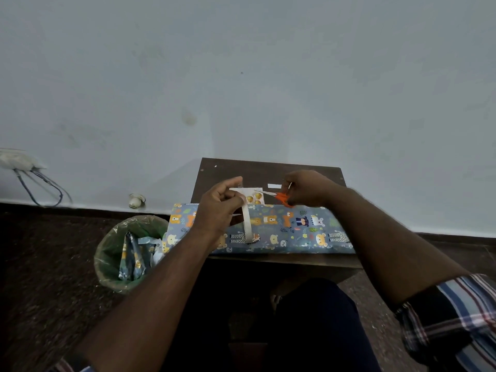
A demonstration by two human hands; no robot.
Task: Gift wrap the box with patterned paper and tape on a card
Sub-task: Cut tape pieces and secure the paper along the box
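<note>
Blue animal-patterned wrapped box (281, 228) lies on small dark wooden table (268, 170). Above box, left hand (218, 208) pinches white tape strip (246, 224), right hand (306, 187) grips orange-handled scissors (279, 196). Risk: strip twists & sticks to itself, or cut goes crooked.

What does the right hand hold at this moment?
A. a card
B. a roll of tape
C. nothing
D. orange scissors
D: the right hand grips the orange scissors over the far edge of the wrapped box, their blades pointing toward the left hand, which holds the tape strip.
</note>
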